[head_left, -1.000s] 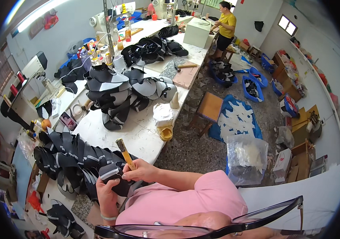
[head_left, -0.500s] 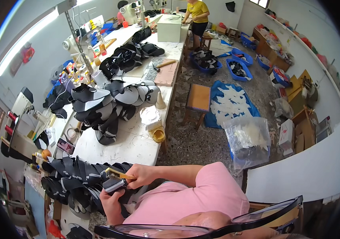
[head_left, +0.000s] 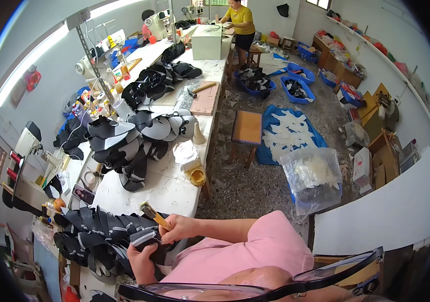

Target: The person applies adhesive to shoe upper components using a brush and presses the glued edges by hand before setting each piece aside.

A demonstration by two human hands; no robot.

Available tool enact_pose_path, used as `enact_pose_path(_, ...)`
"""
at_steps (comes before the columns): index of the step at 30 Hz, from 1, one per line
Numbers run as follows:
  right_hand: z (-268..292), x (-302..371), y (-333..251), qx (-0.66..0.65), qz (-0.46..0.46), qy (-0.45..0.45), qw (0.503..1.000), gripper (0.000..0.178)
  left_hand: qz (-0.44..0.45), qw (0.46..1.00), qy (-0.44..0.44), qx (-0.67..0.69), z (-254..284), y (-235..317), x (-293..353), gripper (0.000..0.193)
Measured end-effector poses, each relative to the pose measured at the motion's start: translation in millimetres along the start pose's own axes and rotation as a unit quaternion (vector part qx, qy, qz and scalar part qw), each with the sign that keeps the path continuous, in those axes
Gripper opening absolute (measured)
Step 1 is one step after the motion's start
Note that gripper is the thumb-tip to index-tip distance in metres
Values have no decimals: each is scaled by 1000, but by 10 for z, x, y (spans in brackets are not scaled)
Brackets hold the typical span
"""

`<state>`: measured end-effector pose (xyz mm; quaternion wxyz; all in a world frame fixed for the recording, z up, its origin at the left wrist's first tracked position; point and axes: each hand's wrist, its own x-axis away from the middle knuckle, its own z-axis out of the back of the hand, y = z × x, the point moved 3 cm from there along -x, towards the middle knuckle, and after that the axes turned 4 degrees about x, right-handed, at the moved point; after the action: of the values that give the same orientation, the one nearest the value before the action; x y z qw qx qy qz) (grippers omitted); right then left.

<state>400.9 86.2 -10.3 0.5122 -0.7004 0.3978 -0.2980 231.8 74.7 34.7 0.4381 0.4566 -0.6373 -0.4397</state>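
Observation:
My right hand [head_left: 177,229] grips the yellow handle of a flat brush [head_left: 160,219]. The brush's broad head points up and to the left, above the work. Below it, my left hand [head_left: 142,259] is closed on a dark grey shoe upper [head_left: 143,238] with a light edge. The brush looks lifted clear of the piece. Beside both hands, on the left, rows of black-and-grey shoe uppers [head_left: 99,221] lie overlapping along the near end of the bench. Farther up the table stands a yellow-rimmed glue pot [head_left: 196,176].
More uppers [head_left: 119,136] are heaped on the white table [head_left: 174,194], near a cone [head_left: 198,135] and a hammer [head_left: 202,89]. A phone [head_left: 82,194] lies at the left. A stool [head_left: 247,127] and blue tubs [head_left: 298,90] stand on the floor. A person in yellow [head_left: 240,20] works farther back.
The brush has swung up, away from the upper, and its head now points more steeply upward. My left hand keeps its hold. The view has shifted slightly, and the person in yellow has straightened.

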Motion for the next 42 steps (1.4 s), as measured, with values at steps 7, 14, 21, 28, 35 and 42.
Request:
enact_pose_path(7,-101,-67,43,-115,17,-59,991,15,104,957,-114,245,54,-238,-217,37)
enact_pose_path(14,41,-70,-6,136,23,73,988,25,-81,993,86,19,-113,-115,61,36)
enact_pose_path(21,-72,-71,-63,47,-18,46,998,19,-50,989,50,131,138,-237,-57,35)
enact_pose_path(28,-130,-102,-130,35,40,-82,995,17,111,937,-135,302,172,-375,-139,40)
enact_pose_path(35,26,-89,-93,166,109,-67,978,20,56,983,-7,177,145,-241,-47,36)
enact_pose_path(42,37,-4,-13,-7,32,-106,994,15,116,942,-94,300,-66,-233,-79,37)
